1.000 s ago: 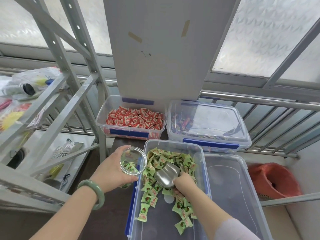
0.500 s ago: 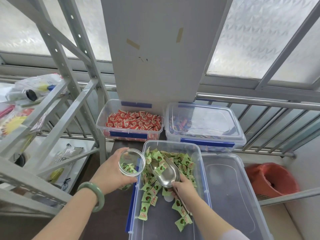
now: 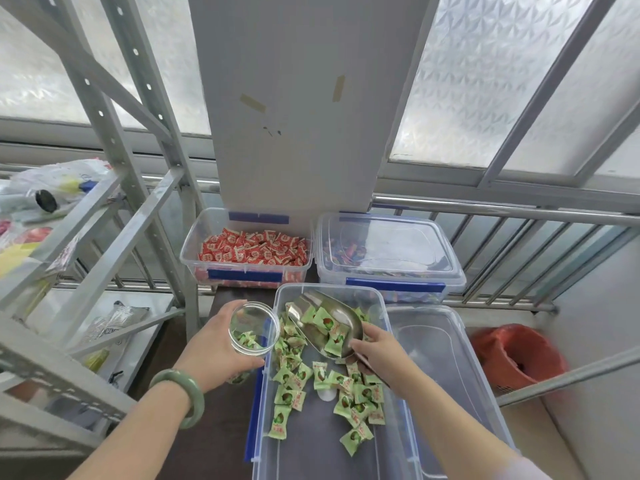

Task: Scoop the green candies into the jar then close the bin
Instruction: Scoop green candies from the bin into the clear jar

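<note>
A clear plastic bin [image 3: 384,308] with blue latches lies open in front of me, with green wrapped candies [image 3: 294,398] scattered on its floor. My right hand [image 3: 379,353] grips the handle of a metal scoop [image 3: 325,323] raised over the bin, with several green candies lying in it. My left hand [image 3: 211,351] holds a clear jar [image 3: 254,329] just left of the bin's rim, mouth up, a few green candies at its bottom. The bin's clear lid [image 3: 443,362] lies to the right of the bin.
Behind stand an open bin of red candies [image 3: 247,252] and a lidded bin of mixed candies [image 3: 388,256]. A grey metal shelf rack [image 3: 86,216] with bags stands at the left. A red basket [image 3: 516,356] sits at the right, under a railing.
The scoop has come up out of the candy pile with candies in it and swung towards the jar. The jar hand has barely moved.
</note>
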Demonstrator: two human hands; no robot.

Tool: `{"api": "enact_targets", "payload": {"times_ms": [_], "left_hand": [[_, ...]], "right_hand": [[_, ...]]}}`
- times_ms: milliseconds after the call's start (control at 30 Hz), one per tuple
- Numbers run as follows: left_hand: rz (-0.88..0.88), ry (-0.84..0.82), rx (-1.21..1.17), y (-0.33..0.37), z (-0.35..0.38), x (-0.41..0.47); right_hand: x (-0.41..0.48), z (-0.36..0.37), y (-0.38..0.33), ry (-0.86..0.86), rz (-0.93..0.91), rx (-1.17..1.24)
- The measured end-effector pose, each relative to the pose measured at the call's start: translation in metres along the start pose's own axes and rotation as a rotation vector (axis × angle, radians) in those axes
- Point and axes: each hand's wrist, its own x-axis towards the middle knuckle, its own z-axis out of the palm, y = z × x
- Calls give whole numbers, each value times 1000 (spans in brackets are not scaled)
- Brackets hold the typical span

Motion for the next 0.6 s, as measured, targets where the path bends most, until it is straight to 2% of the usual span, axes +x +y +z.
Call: {"api": "enact_targets", "payload": {"times_ms": [100,267,533,600], "left_hand": [[25,-8,-26,3,0,-3],[31,-10,-30,8,1,-6],[53,0,-56,11,-1,-11],[50,-7,-67,11,-2,-12]], "right_hand": [[-12,-14,-30,-47,-62,-142],[-38,-20,-89,-123,-152,-551],[-60,21,-149,-82,-322,-1150],[-58,31,-155,-54,-333,-1235]]}}
